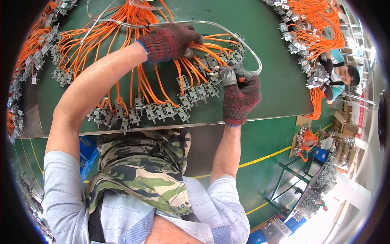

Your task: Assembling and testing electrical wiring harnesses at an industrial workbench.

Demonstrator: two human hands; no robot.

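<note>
- Nearest to me hangs my camouflage apron (142, 175) over a light blue shirt, and below it the green floor with yellow lines (260, 158).
- The near edge of the green counter (276, 81) runs left to right just past my apron; a row of small grey connector blocks (156, 112) lies along it, each on the end of an orange wire.
- My right hand (240, 97), in a dark red knitted glove, is at the right end of that row, just past the counter's near edge. Its fingers are curled tight around a grey connector block (228, 75); the thumb and fingertips pinch it from both sides, so the hand is closed on it.
- A thin white tube (248, 46) loops round the far right of that hand and comes in beside the fingers; I cannot tell whether the glove touches it.
- My left hand (170, 40), in the same kind of glove, lies farther in, left of the right hand. It is half closed, fingers bent down over a bundle of orange wires (195, 65), pressing them against the counter rather than gripping all round.
- The orange wires fan out from the far middle of the counter towards the connector blocks on the left, near and right.
- Far right, beyond the counter's edge, another person (343, 77) in a teal top works at a second heap of orange wires and connectors (313, 28).
</note>
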